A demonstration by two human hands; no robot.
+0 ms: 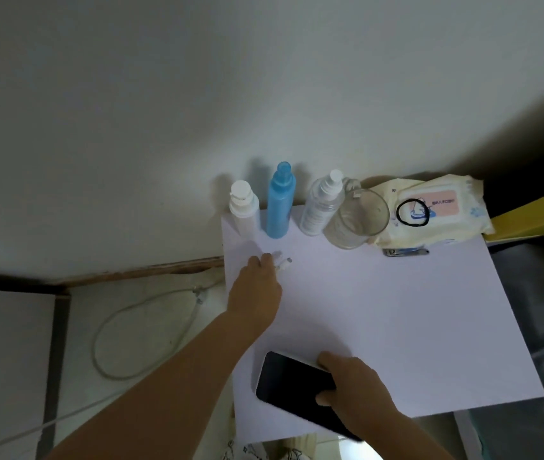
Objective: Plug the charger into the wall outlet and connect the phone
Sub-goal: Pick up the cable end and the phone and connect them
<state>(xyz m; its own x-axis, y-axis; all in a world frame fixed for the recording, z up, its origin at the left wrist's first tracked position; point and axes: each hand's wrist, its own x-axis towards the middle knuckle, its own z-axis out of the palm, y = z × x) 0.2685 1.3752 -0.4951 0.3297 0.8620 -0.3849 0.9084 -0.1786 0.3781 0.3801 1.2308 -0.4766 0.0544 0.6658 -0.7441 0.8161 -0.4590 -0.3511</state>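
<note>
A black phone (292, 386) lies face up near the front left corner of the white table top (396, 327); my right hand (357, 390) grips its right side. Further back on the left, my left hand (255, 290) rests on the table with its fingertips closed on the white cable plugs (282, 262). A white cable (138, 330) loops on the floor left of the table. No wall outlet shows in this view.
Along the table's back edge stand a white bottle (243, 207), a blue spray bottle (280, 202), a clear spray bottle (322, 204) and a glass cup (358, 219). A wipes pack (436, 209) with a black hair tie, and nail clippers (405, 252), lie at back right.
</note>
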